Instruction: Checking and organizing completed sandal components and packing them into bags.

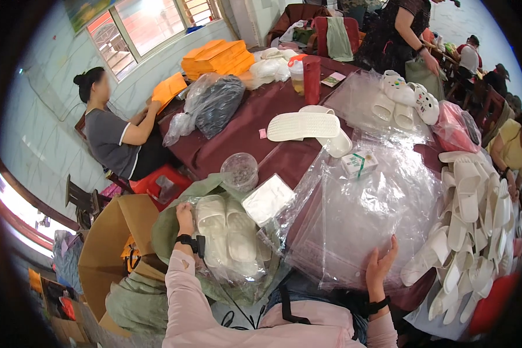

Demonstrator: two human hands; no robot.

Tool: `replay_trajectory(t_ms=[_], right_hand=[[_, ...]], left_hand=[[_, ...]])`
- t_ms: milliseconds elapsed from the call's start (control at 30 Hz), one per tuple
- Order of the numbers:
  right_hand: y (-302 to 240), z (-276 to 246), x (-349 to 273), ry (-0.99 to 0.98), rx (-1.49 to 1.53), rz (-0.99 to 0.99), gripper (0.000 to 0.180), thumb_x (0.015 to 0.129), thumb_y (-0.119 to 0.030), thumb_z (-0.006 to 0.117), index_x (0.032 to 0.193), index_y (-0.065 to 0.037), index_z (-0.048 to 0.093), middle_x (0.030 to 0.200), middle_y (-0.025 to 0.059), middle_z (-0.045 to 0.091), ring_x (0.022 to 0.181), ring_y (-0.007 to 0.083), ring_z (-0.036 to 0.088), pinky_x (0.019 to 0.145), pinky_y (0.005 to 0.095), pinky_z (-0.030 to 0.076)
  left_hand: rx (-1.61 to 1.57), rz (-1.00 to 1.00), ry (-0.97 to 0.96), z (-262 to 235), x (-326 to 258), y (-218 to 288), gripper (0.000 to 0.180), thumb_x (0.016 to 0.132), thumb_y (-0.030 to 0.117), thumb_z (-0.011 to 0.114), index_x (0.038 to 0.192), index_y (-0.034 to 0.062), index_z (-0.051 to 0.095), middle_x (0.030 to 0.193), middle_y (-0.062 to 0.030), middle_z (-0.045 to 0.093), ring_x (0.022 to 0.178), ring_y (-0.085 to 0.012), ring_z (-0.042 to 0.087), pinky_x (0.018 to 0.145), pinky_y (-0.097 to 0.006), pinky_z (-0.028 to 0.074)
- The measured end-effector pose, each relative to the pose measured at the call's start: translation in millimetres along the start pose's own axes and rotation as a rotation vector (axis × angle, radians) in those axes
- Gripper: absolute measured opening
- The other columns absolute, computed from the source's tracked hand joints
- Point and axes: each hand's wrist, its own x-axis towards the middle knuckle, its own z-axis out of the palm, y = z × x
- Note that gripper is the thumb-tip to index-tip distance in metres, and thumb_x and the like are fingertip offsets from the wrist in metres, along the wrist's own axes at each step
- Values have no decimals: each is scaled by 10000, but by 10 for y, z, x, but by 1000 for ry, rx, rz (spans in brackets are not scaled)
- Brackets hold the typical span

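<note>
Maroon cloth covers the crowded surface [243, 130]. Left hand [185, 218] grips the edge of a clear bag holding a pair of white slippers [226, 232], which lies just right of it. Right hand [381, 264], fingers spread apart, rests on a stack of clear plastic bags [359, 214] stretching ahead of it.

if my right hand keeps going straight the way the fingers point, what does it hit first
Your right hand points up and away across the table, already against the stack of clear plastic bags; beyond it, probably the small white and green box, though depth is unclear.
</note>
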Motion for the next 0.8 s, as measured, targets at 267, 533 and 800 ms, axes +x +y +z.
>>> replay_trajectory(t_ms=[267,533,800], right_hand=[[56,23,-58,-26,-228,-53,623,789,-74,564,1340,78,317,1338,248,379,1266,389,346,1086,432,245],[-7,-13,-40,65,-165,-60,526,782,-134,580,1250,37,410,1269,228,453,1195,389,422,1079,468,259],[1,-12,-19,56,-68,1,537,805,-161,583,1283,6,403,1343,201,427,1265,349,385,1101,462,228]], left_hand=[[266,-109,120,-375,465,-459,119,850,91,493,746,34,509,704,-39,483,645,-158,440,596,-319,394],[1786,611,-364,-386,918,-473,319,825,386,557,950,127,696,984,-130,675,965,-276,639,814,-403,505],[808,709,90,-479,538,744,347,823,309,626,914,-24,666,844,-200,673,770,-331,653,683,-434,518]])
